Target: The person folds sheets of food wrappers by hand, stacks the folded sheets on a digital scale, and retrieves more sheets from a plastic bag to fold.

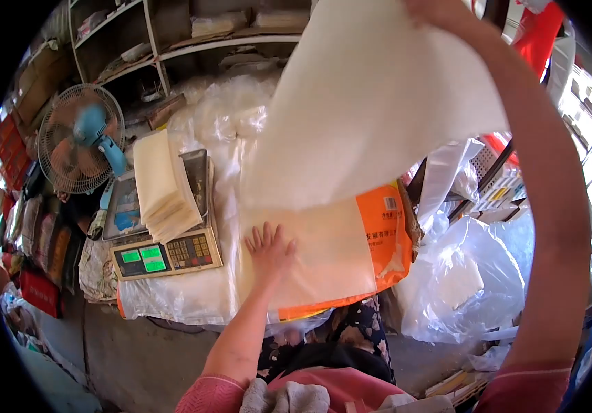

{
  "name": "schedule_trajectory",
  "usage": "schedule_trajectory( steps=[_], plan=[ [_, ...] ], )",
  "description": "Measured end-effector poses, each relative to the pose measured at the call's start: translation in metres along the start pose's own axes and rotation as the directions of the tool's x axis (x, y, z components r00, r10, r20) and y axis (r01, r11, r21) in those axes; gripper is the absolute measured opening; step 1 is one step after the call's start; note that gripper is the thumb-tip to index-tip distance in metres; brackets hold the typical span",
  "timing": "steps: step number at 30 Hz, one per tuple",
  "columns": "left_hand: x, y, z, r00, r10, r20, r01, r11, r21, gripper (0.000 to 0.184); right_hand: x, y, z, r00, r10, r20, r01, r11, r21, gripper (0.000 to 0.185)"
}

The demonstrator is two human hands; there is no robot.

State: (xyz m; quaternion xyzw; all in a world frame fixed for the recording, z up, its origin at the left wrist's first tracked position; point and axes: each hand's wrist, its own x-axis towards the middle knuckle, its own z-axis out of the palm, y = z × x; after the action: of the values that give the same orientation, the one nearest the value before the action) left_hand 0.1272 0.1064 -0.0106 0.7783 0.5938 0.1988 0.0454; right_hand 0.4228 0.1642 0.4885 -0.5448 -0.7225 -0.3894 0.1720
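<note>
A large thin cream sheet (378, 96) hangs raised over the work surface, its upper edge gripped by my right hand (437, 15) at the top of the view. My left hand (270, 248) lies flat with fingers spread on another pale sheet (330, 255), which rests on an orange and white printed sack (387, 234). To the left of that hand is a digital scale (179, 256) with green displays. A folded stack of cream sheets (161, 182) lies on the scale's pan.
A fan (81, 138) with a blue hub stands at the left, beside piled bundles. Shelves (230, 43) hold flat stacks at the back. Clear plastic bags (464, 282) lie at the right, and crumpled plastic (230, 107) sits behind the scale.
</note>
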Motion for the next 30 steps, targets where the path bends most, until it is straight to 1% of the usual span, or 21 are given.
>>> schedule_trajectory(
  steps=[1,2,3,5,6,7,8,9,10,12,14,16,17,18,19,22,24,26,27,28,30],
  plan=[
    [0.000,-0.002,0.001,1.000,0.011,-0.009,-0.011,1.000,-0.008,0.058,-0.002,-0.008,0.017,0.987,-0.163,-0.003,0.160,0.975,-0.151,0.013],
    [0.000,-0.005,0.005,1.000,0.022,-0.018,-0.022,1.000,-0.016,0.056,-0.016,-0.036,0.010,0.997,-0.039,-0.072,0.041,0.999,0.024,0.011],
    [-0.001,-0.008,0.007,0.999,0.031,-0.023,-0.032,0.999,-0.025,0.055,-0.024,-0.051,-0.004,0.996,-0.072,-0.048,0.071,0.997,-0.015,0.013],
    [-0.001,-0.012,0.008,0.998,0.056,-0.025,-0.057,0.997,-0.043,0.054,-0.049,-0.095,-0.055,0.990,0.033,-0.134,-0.001,0.973,0.232,0.017],
    [0.000,-0.014,0.008,0.997,0.069,-0.028,-0.070,0.996,-0.053,0.054,-0.061,-0.105,-0.068,0.988,-0.044,-0.149,0.050,0.998,0.036,0.017],
    [0.001,-0.019,0.007,1.000,-0.006,-0.023,0.000,0.967,-0.254,0.052,-0.074,-0.115,-0.080,0.981,-0.122,-0.149,0.097,0.982,-0.164,0.030],
    [0.002,-0.022,0.006,0.997,-0.071,0.007,0.067,0.894,-0.444,0.051,-0.096,-0.132,-0.092,0.967,-0.142,-0.210,0.142,0.990,-0.014,0.030],
    [0.003,-0.026,0.006,0.990,-0.135,0.036,0.129,0.779,-0.614,0.050,-0.128,-0.152,-0.106,0.975,-0.167,-0.144,0.177,0.982,0.061,0.031],
    [-0.004,-0.025,-0.003,0.978,-0.196,0.075,0.182,0.612,-0.770,0.049,-0.156,-0.169,-0.106,0.957,-0.232,-0.172,0.253,0.961,0.114,0.032],
    [-0.030,-0.019,-0.022,0.970,-0.238,0.040,0.140,0.422,-0.896,0.049,-0.215,-0.206,-0.089,0.908,-0.361,-0.212,0.404,0.889,0.216,0.034],
    [-0.062,-0.006,-0.044,0.967,-0.218,-0.133,-0.015,0.472,-0.882,0.048,-0.264,-0.235,-0.057,0.899,-0.421,-0.119,0.431,0.804,0.409,0.039],
    [-0.089,0.001,-0.063,0.923,-0.100,-0.371,-0.222,0.649,-0.728,0.047,-0.311,-0.262,-0.019,0.910,-0.402,0.098,0.250,0.723,0.644,0.045],
    [-0.097,0.000,-0.071,0.893,0.006,-0.450,-0.312,0.729,-0.609,0.046,-0.333,-0.274,0.002,0.888,-0.412,0.206,0.151,0.682,0.715,0.051],
    [-0.103,-0.002,-0.079,0.863,0.125,-0.489,-0.391,0.779,-0.490,0.046,-0.354,-0.284,0.020,0.883,-0.411,0.226,0.130,0.678,0.723,0.054],
    [-0.106,-0.011,-0.083,0.854,0.264,-0.448,-0.454,0.798,-0.396,0.035,-0.374,-0.292,0.038,0.880,-0.407,0.243,0.111,0.675,0.729,0.057],
    [-0.108,-0.052,-0.068,0.842,0.532,-0.087,-0.525,0.773,-0.355,0.031,-0.417,-0.292,0.064,0.865,-0.343,0.366,0.001,0.731,0.682,0.059],
    [-0.106,-0.050,-0.079,0.873,0.485,-0.053,-0.462,0.787,-0.409,0.032,-0.436,-0.277,0.069,0.863,-0.239,0.445,-0.082,0.802,0.591,0.056],
    [-0.104,-0.057,-0.083,0.901,0.434,-0.009,-0.380,0.779,-0.499,0.033,-0.443,-0.246,0.071,0.790,-0.236,0.566,-0.078,0.877,0.475,0.050],
    [-0.100,-0.062,-0.078,0.903,0.428,-0.023,-0.361,0.731,-0.579,0.037,-0.446,-0.231,0.071,0.777,-0.218,0.591,-0.136,0.858,0.496,0.036],
    [-0.098,-0.065,-0.079,0.913,0.407,0.013,-0.305,0.703,-0.643,0.037,-0.454,-0.218,0.077,0.789,-0.224,0.572,-0.169,0.816,0.553,0.021],
    [-0.096,-0.069,-0.080,0.925,0.369,0.088,-0.182,0.635,-0.751,0.037,-0.452,-0.188,0.075,0.638,-0.249,0.728,-0.570,0.484,0.664,0.017]
  ],
)
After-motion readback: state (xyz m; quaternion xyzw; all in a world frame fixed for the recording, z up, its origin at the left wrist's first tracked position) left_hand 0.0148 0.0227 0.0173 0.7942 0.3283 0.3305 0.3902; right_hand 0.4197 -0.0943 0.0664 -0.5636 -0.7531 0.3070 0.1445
